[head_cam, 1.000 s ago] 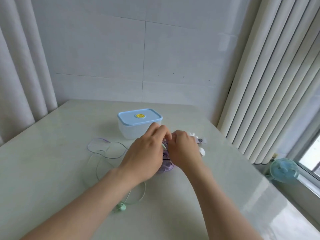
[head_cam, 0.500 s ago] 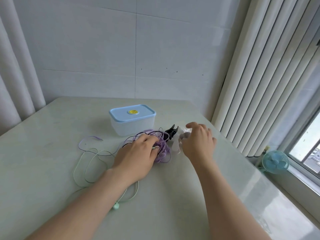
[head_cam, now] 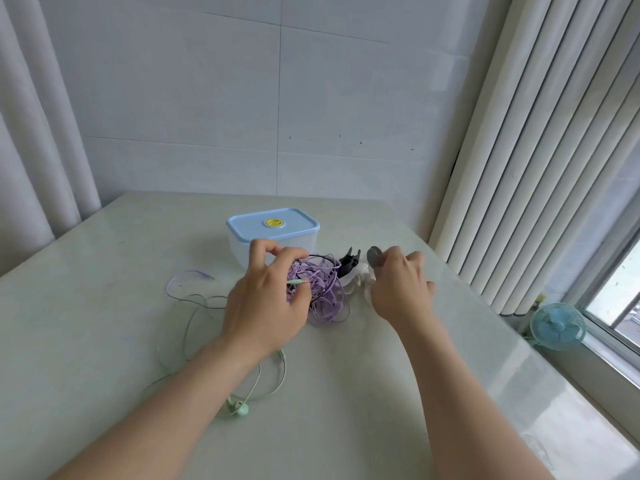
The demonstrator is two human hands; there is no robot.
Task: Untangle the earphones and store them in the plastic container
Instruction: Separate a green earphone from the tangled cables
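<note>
Mint-green earphones (head_cam: 239, 408) lie on the table (head_cam: 104, 341) at lower centre. At mid-frame, the left hand (head_cam: 266, 299) grips the purple earphone tangle (head_cam: 325, 289) and the right hand (head_cam: 398, 289) pinches a grey disc (head_cam: 374, 256). Behind them stands the lidded plastic container (head_cam: 273, 233).

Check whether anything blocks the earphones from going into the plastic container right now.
Yes: the blue lid sits closed on the plastic container, just behind the tangle of earphones. Nothing else visible lies between them. The left hand grips the tangle; the right hand pinches a grey round piece beside it.
</note>
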